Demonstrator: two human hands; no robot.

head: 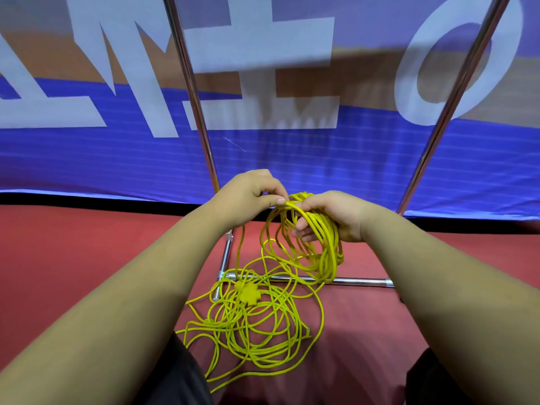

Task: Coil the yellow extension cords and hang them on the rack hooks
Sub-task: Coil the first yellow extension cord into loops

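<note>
Over the red carpeted floor point(87, 258), close to the foot of the shiny chrome rack's left upright pole point(193, 92), the left hand point(251, 194) has its grip pinched on a single strand of thin yellow extension cord, held between thumb and fingertips and led across to the coil. Between the forearms, the uncoiled rest lies as a loose yellow tangle point(254, 325) on the floor. It is draped over the rack's chrome base bar point(350, 281), and a yellow multi-way socket block point(247, 293) sits among the loops. That looks like the main risk: the loops cross each other and the bar, so a pull could snag the strand there or drag the block into a knot. Further right, the right hand point(330, 214) has its grip closed round the gathered yellow coil point(321, 244), which hangs over the bar. Its turns look uneven, and a slackened grip could spill them. No rack hooks are in view.
</note>
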